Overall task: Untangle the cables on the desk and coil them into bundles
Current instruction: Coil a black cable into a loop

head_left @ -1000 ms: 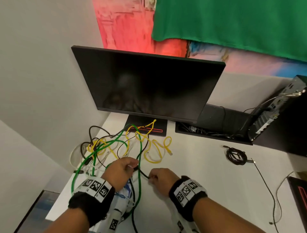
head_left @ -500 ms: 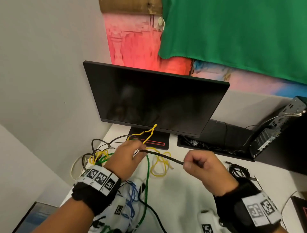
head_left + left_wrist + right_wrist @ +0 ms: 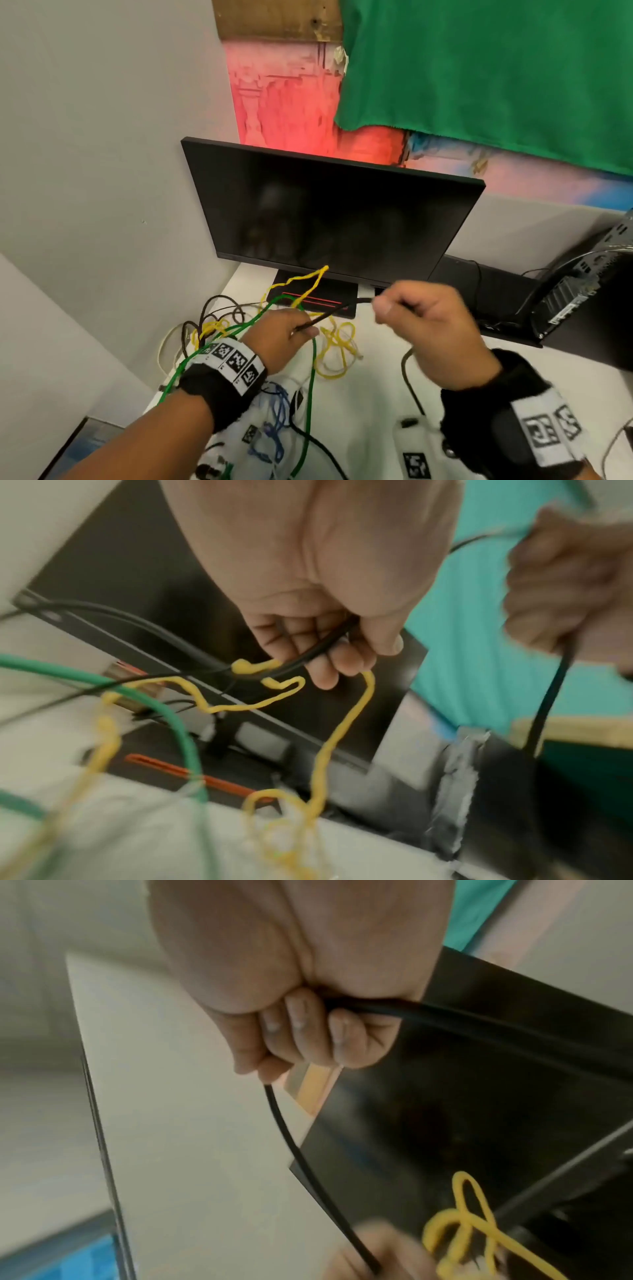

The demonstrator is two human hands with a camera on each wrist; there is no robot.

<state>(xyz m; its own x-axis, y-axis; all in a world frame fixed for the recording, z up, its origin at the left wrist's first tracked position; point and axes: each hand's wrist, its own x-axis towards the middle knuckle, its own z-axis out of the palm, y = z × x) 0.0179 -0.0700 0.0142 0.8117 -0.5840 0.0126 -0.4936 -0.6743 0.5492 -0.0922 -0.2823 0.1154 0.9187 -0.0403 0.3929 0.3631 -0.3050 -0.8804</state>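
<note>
A black cable (image 3: 329,312) was held taut above a white desk (image 3: 373,377) between two hands, in front of a dark monitor (image 3: 335,212). The left hand (image 3: 279,337) was closed around the cable's near-left stretch, fingers curled over it and the thumb pressed against it, with a loop of a yellow cable (image 3: 274,681) seen hooked over the same fingers in the left wrist view. The right hand (image 3: 424,329), raised farther right, was clamped on the same black cable, its fingers (image 3: 301,1031) curled tightly round it, and a slack length was seen hanging from under that hand toward the desk. Behind and to the left of the left hand, the rest of the tangle was spread over the desk's far-left corner: the yellow cable's loops reached up to the monitor's base (image 3: 315,298), a green cable (image 3: 310,394) arched over the left wrist and ran down toward the near edge, and dark brown leads (image 3: 219,305) were heaped beside the wall. A thin blue wire (image 3: 277,411) was seen lying near the left wristband (image 3: 233,363). At the far right, a black computer case (image 3: 589,291) was seen tilted on the desk.
</note>
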